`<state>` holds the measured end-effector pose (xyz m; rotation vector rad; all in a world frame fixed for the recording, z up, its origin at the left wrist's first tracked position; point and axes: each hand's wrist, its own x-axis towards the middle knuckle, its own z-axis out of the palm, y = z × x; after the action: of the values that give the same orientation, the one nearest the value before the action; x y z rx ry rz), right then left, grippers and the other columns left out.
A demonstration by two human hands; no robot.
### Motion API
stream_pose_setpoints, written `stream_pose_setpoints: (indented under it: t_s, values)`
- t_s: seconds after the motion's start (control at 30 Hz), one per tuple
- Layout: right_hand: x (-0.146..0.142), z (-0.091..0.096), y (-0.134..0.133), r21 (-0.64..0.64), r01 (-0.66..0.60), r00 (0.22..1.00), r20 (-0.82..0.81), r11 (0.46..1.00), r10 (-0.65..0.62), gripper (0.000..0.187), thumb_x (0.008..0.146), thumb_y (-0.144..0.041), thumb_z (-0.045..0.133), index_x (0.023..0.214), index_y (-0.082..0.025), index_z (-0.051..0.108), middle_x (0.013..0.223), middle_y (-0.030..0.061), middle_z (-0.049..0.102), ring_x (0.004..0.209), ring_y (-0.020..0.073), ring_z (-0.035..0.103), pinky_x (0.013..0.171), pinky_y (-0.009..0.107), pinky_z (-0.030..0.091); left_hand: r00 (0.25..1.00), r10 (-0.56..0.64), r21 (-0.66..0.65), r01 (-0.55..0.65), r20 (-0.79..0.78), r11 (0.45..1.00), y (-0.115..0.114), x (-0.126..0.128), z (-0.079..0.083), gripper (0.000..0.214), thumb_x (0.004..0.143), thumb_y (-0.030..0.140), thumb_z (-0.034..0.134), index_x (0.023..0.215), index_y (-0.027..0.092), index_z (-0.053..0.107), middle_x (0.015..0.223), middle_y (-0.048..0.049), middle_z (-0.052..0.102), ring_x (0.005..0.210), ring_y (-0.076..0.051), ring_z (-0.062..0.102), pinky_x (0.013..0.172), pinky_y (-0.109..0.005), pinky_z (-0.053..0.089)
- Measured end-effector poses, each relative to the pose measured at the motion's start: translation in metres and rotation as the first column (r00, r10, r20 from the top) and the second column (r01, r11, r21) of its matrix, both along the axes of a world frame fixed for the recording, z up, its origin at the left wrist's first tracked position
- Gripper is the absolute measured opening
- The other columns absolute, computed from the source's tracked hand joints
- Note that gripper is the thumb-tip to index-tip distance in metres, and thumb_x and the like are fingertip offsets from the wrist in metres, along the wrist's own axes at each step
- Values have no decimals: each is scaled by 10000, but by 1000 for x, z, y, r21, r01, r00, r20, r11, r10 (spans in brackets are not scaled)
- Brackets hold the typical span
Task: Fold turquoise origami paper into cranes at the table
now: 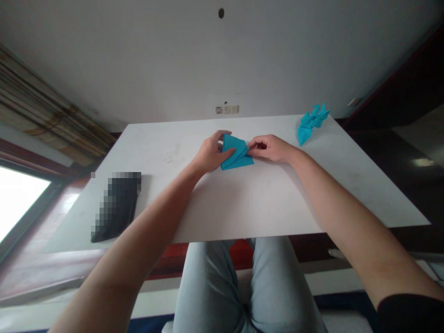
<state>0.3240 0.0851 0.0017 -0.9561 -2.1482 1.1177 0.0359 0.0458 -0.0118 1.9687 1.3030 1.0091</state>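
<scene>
A partly folded sheet of blue origami paper (233, 147) is held just above or on the white table (253, 199), its creased layers facing up. My left hand (212, 152) grips its left side, with the thumb lying across the top and the fingers curled around the far left edge. At the right side, my right hand (268, 148) pinches a raised flap between thumb and fingertips. The fingertips of that hand are partly hidden by the paper.
Several folded blue paper birds (310, 122) sit clustered at the table's far right corner. A dark flat object (120, 208), partly blurred out, lies at the left. Behind the table, wall sockets (226, 109) show; a curtain (48, 97) hangs left.
</scene>
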Motion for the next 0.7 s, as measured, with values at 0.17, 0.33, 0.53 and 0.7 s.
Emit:
stream_pose_setpoints:
  t_s: [0.17,0.33,0.53,0.7]
  values:
    - [2,-1,7,144,73,997,-20,987,-71,470,853,-714,899,915,-254,825,1053,68,739,799,210,596,769,391,487,991,-42,117,57,-127,991,-4,-4,9,856,818,303,926,1621,254,634,1456,-136,702,872,-167,683,850,-344,626]
    - [5,-4,7,203,47,996,67,978,-62,416,900,-678,880,951,-267,837,1101,89,731,851,242,628,829,423,544,946,-114,86,146,-304,986,-7,0,12,362,934,447,805,1213,232,889,1151,-100,764,864,-227,685,928,-429,629]
    - [-6,-18,6,258,81,990,87,963,-107,287,945,-522,863,965,-244,794,1117,89,701,836,223,596,804,406,530,943,-115,39,133,-313,990,-11,4,17,346,1004,539,729,1115,258,897,928,-54,793,837,-254,711,877,-414,611]
    - [-11,-19,4,312,78,993,60,947,-101,295,916,-397,902,1132,-239,776,1153,72,663,873,219,563,828,375,507,953,-101,96,133,-286,986,-9,-1,13,687,845,462,922,1458,221,729,1403,-140,784,1219,-340,755,1070,-459,622]
